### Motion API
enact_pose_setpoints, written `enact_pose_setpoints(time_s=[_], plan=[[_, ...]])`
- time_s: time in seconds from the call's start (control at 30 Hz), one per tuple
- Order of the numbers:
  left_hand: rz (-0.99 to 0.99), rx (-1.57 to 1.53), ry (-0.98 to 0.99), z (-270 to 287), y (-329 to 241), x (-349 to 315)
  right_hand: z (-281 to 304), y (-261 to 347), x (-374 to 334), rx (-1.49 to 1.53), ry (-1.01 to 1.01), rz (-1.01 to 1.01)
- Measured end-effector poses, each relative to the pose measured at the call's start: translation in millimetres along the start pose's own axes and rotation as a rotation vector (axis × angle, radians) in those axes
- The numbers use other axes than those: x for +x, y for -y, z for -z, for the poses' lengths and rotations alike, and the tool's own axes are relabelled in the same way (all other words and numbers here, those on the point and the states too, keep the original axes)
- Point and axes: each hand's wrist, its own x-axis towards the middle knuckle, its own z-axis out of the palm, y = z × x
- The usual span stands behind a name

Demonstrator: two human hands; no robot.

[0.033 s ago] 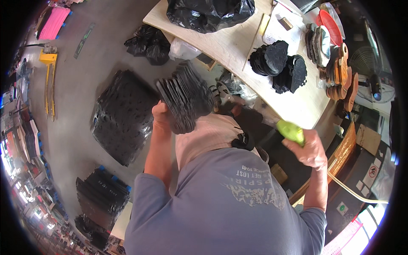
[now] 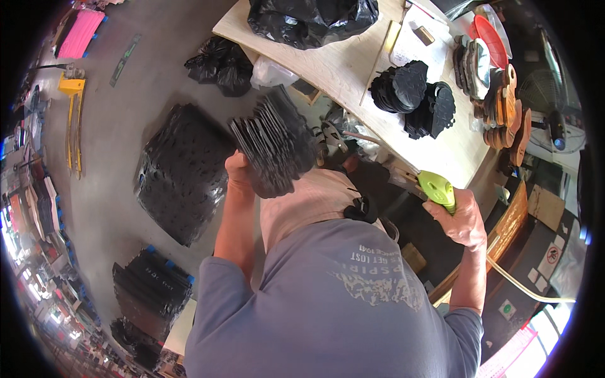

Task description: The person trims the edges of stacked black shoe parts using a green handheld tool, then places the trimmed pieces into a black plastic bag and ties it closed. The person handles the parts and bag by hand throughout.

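My left hand (image 2: 238, 169) is closed round the edge of a thick stack of thin black flat pieces (image 2: 274, 145), held up in front of my body with its layered edges fanned a little. In my right hand (image 2: 462, 220) is a green air blow gun (image 2: 436, 189), gripped by its handle. The gun's long thin nozzle (image 2: 372, 140) points left toward the stack, its tip a short way off the pieces. A pale hose (image 2: 529, 288) runs below my right forearm; where it joins the gun is hidden.
On the wooden table (image 2: 435, 154) stand two piles of black pieces (image 2: 409, 88), a black plastic bag (image 2: 312, 22) and a paper sheet. Stacked brown pieces (image 2: 504, 120), a red basket (image 2: 488, 39) and a fan are at right. A large black stack (image 2: 183, 173) lies on the floor at left.
The blow gun, blurred before, has shifted slightly right and its nozzle now shows clearly. The stack in my left hand has turned a little, its layers spread more distinctly.
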Motion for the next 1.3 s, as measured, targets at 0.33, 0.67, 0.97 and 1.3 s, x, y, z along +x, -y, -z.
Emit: enact_pose_setpoints(time_s=[0.33, 0.67, 0.97, 1.3], plan=[[-0.116, 0.159, -0.329, 81.0, 33.3, -10.9, 7.5, 4.1, -1.8, -0.128, 0.279, 0.083], [0.334, 0.871, 0.274, -43.5, -24.9, 1.7, 18.9, 4.3, 12.0, -0.263, 0.059, 0.002], [0.553, 1.352, 0.384, -65.0, -8.3, 13.7, 15.9, 34.7, 25.3, -0.515, 0.107, 0.356], [0.154, 0.348, 0.057, -32.8, -4.4, -8.0, 10.5, -5.0, 39.9, -0.016, 0.199, 0.020]])
